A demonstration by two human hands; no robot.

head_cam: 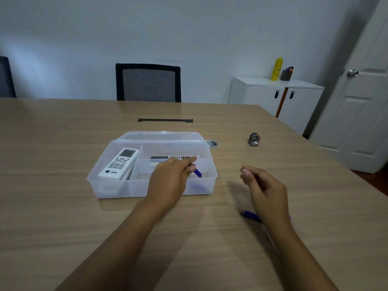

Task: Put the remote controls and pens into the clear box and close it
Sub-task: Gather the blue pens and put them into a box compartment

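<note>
1. Clear box: open, lid tipped back toward 12 o'clock.
2. White remote: in its 9 o'clock compartment.
3. Dark remote: right compartment.
4. Blue pen: over the right compartment.
5. Second blue pen: on the table, 4 o'clock of box.

Looks like an office mtg room: big wood table w/ cable slot, black mesh chair, white cabinet w/ pen cup, white door.
</note>
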